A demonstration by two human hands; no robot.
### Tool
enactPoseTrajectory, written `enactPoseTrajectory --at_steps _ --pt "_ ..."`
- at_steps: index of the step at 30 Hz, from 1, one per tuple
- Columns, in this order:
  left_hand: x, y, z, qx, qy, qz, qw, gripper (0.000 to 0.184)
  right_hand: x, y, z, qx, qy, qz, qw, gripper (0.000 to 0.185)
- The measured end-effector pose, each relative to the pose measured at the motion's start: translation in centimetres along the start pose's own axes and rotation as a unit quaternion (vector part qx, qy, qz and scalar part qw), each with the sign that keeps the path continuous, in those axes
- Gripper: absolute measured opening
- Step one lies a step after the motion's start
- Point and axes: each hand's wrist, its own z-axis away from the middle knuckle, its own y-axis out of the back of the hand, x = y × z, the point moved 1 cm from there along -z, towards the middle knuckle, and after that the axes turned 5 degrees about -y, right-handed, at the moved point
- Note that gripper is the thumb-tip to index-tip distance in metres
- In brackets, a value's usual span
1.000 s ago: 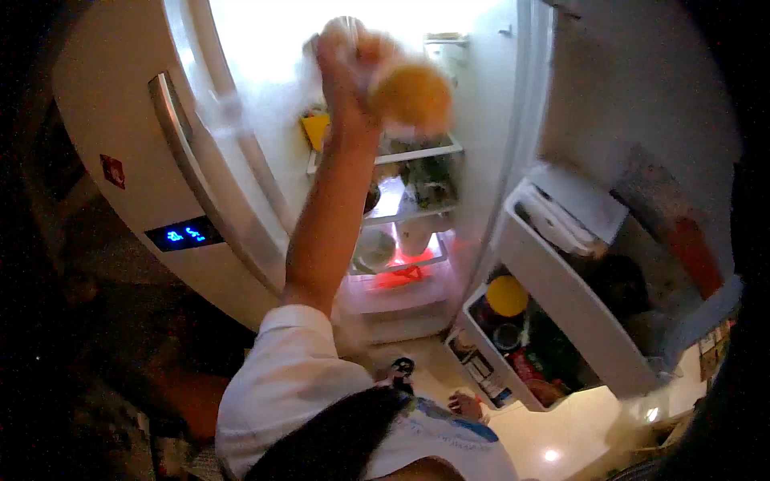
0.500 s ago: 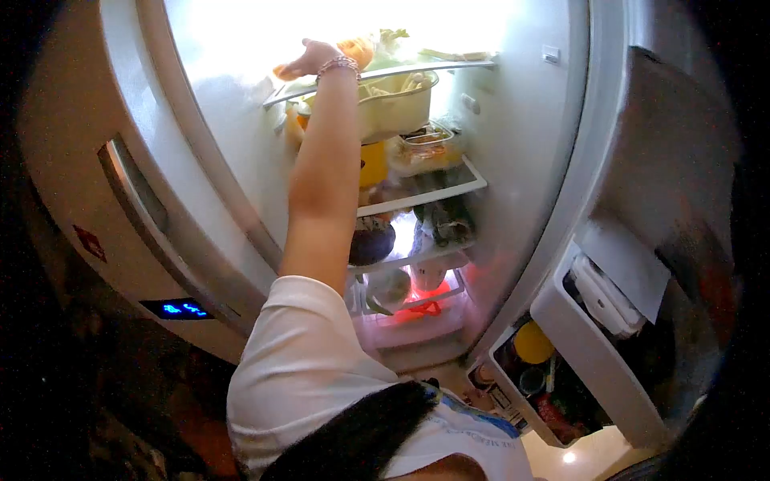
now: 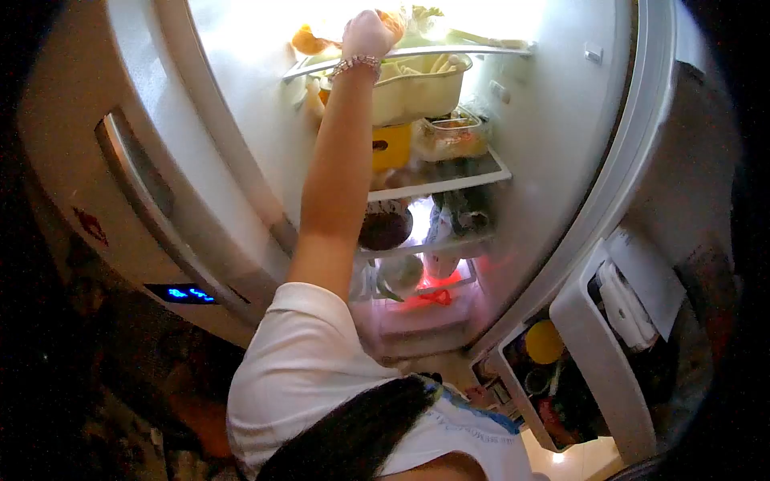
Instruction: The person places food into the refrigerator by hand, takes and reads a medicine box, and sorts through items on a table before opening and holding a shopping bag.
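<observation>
My left hand (image 3: 368,34) reaches up to the top shelf of a lit refrigerator, a beaded bracelet on its wrist. The fingers are closed at an orange bagged item (image 3: 392,24), which shows beside the knuckles; most of the grip is hidden. Another orange item (image 3: 310,40) lies to the left of the hand on the glass shelf (image 3: 497,50). Leafy greens (image 3: 427,12) are to the right. Below the shelf is a pale tub (image 3: 425,90) with light-coloured pieces inside. My right hand is out of view.
Lower down are a yellow container (image 3: 391,147), a clear food box (image 3: 451,136) and a dark round item (image 3: 387,228). The open door (image 3: 618,361) on the right has bins with a yellow-lidded jar (image 3: 545,343). A closed door with a handle (image 3: 132,164) stands left.
My left hand has moved right along the top shelf, from the left orange item to the orange bagged one, and its spread fingers have closed. The view has shifted slightly.
</observation>
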Motion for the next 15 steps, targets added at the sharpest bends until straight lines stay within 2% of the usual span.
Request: enactPoseTrajectory --at_steps 2,3,6,7,10,13,15 --pt "-0.2 0.0 0.5 0.028 0.006 -0.066 0.997 0.050 0.2 0.0 0.1 -0.001 0.001 0.003 1.000 0.030" --pt "-0.1 0.0 0.9 0.023 0.001 -0.175 0.984 0.062 0.2 -0.1 0.1 -0.001 0.003 0.002 1.000 0.030" --pt "2.2 1.9 1.5 -0.027 0.092 -0.117 0.989 0.071 0.5 0.0 0.7 0.005 0.007 -0.002 1.000 0.029" --pt "1.7 1.5 0.7 -0.071 0.138 -0.083 0.984 0.083 0.7 0.0 0.8 0.005 0.009 -0.003 1.000 0.029" --pt "2.0 1.1 0.1 -0.110 0.181 -0.114 0.971 0.087 0.3 -0.4 1.7 0.010 0.010 -0.007 1.000 0.029" --pt "1.9 0.6 0.0 -0.079 0.138 -0.196 0.968 0.079 0.8 -0.5 2.0 0.023 0.014 -0.017 0.999 0.029" --pt "4.4 3.7 1.5 -0.033 0.089 -0.123 0.988 0.063 1.9 -0.2 2.4 0.038 0.015 -0.027 0.999 0.029"
